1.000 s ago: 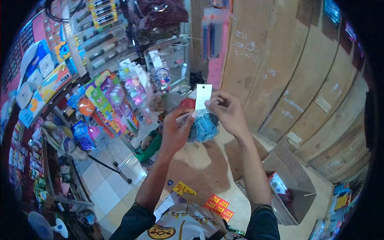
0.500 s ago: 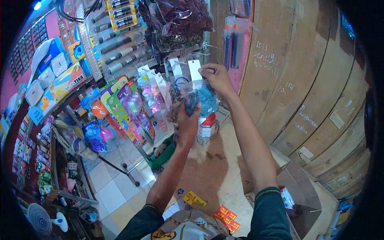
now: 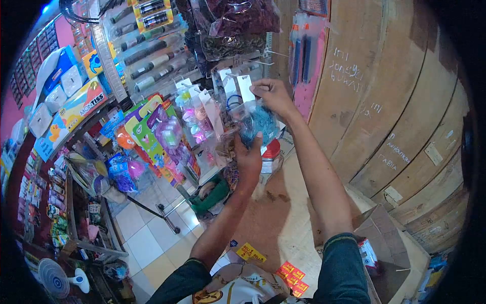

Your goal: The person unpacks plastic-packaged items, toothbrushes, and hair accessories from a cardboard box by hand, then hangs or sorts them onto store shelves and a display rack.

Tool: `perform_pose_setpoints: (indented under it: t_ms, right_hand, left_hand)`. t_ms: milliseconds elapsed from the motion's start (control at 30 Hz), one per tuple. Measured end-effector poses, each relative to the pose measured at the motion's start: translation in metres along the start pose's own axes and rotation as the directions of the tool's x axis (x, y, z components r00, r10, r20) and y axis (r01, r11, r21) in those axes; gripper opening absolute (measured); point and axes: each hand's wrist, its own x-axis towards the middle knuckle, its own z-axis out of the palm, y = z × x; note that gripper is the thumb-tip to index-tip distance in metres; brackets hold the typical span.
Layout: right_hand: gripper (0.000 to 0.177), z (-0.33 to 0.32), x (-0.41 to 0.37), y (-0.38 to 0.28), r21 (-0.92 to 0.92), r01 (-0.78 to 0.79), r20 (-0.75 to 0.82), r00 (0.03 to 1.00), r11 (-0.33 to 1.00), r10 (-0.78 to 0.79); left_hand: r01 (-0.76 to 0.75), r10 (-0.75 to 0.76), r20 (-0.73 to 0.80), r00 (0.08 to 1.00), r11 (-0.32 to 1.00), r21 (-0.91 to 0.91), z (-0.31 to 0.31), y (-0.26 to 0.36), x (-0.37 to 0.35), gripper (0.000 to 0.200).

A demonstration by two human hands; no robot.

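Observation:
A clear plastic packet with something blue-green and stringy inside (image 3: pixel 258 125) hangs among other packets on the rack, topped by a white header card (image 3: pixel 245 87). My right hand (image 3: pixel 273 97) pinches the edge of that card between thumb and fingers. From below, my left hand (image 3: pixel 248 158) grips the lower part of the packet, its thumb lying over the front. Close to the left are clear packets of pink and pastel pieces (image 3: pixel 197 121) and a dark blue ring-shaped item (image 3: pixel 234 102).
Rolled items in plastic (image 3: pixel 152 66) and dark bagged goods (image 3: pixel 240 17) hang above. Wooden planks (image 3: pixel 369 101) rise on the right. Below stand a red-lidded container (image 3: pixel 272 149), a green tape dispenser (image 3: pixel 210 195) and an open cardboard box (image 3: pixel 387 238).
My left hand has shifted slightly lower, and its thumb now lies over the blue-green packet. The right hand keeps its pinch on the card. The whole view has tilted a little.

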Motion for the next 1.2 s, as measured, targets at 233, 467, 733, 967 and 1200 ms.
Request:
perform_pose_setpoints:
  t_ms: [233, 467, 733, 967, 1200]
  right_hand:
    - [0.018, 0.011, 0.019, 0.016, -0.025, 0.096, 0.020, 0.995, 0.995, -0.096]
    - [0.020, 0.022, 0.025, 0.014, -0.127, 0.003, 0.010, 1.000, 0.992, -0.001]
    - [0.029, 0.010, 0.004, 0.027, -0.147, 0.234, -0.111, 0.962, 0.961, -0.251]
    - [0.026, -0.022, -0.133, -0.025, -0.048, 0.061, -0.140, 0.988, 0.997, -0.067]
    - [0.022, -0.052, -0.330, -0.086, -0.016, -0.263, -0.252, 0.935, 0.965, 0.250]
  left_hand:
    - [0.355, -0.304, 0.201, 0.931, 0.884, -0.306, -0.014, -0.023, 0.000, 0.049]
    - [0.427, -0.317, 0.342, 0.885, 0.847, -0.318, -0.030, -0.052, -0.004, 0.039]
    - [0.421, -0.263, 0.430, 0.864, 0.846, -0.328, -0.046, -0.066, -0.017, 0.039]
    - [0.526, -0.380, 0.482, 0.789, 0.824, -0.212, -0.034, -0.032, -0.042, 0.039]
    - [0.476, -0.372, 0.706, 0.602, 0.878, 0.056, 0.016, 0.003, -0.117, 0.025]
